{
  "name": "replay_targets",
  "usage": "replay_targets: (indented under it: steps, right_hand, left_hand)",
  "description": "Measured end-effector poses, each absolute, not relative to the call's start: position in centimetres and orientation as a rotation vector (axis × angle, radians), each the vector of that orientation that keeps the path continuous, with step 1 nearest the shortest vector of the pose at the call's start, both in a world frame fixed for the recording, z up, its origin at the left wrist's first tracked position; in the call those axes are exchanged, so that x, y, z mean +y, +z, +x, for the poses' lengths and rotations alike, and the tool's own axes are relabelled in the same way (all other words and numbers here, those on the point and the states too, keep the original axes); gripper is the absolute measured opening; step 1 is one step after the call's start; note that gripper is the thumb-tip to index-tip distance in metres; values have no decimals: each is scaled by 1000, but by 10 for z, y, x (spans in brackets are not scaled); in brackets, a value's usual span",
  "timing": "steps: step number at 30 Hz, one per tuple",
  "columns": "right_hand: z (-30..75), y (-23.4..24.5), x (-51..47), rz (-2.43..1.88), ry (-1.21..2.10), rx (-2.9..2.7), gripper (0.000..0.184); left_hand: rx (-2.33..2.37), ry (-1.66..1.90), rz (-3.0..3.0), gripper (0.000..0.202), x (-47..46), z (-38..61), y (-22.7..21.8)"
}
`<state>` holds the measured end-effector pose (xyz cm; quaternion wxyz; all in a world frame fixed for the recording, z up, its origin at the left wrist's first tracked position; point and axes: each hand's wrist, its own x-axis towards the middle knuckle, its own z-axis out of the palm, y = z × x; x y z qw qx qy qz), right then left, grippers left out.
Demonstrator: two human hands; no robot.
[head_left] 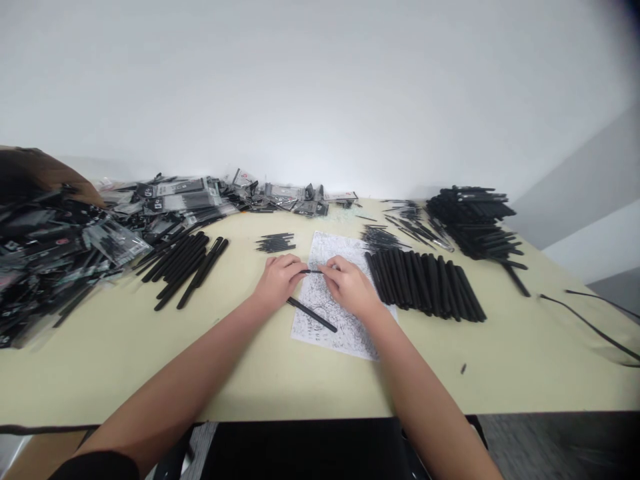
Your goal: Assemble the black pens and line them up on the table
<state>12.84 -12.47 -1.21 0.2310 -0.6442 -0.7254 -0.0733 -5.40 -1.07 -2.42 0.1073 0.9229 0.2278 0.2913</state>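
Observation:
Both my hands rest on a scribbled sheet of paper (325, 320) in the middle of the pale yellow table (250, 373). My left hand (277, 280) and my right hand (350, 287) are closed, pinching the two ends of a thin black refill (313, 271) between them. A black pen barrel (313, 315) lies on the paper just below my left hand; whether that hand also holds it is unclear.
A neat row of black pens (425, 277) lies right of the paper, a loose pile of pens (473, 217) behind it. More black pens (185, 267) and a heap of packaged pens (75, 240) lie left. Thin refills (275, 243) lie behind my hands. A black cable (590, 323) runs at far right.

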Motion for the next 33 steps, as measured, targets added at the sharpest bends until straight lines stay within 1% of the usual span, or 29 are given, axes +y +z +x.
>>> replay_targets:
  steps: [11,18,24,28,33]
  right_hand:
    - [131,-4,-126,-1844,-152,-1956,30]
    - [132,0,-128,-1797,-150,-1951,26]
    - [128,-1,-127,-1761,-122,-1933,21]
    - [120,-3,-125,-1712,-77,-1962,23]
    - [118,-4,-125,-1743,-101,-1949,23]
  left_hand:
    - [666,754,2682,23,-9,-54,-23]
    - [681,676,2671,26,-10,-53,-20]
    - [656,748,2729,25,-12,-53,-21]
    - [596,759,2753,23,-13,-53,-21]
    - [556,755,2733,24,-13,-54,-20]
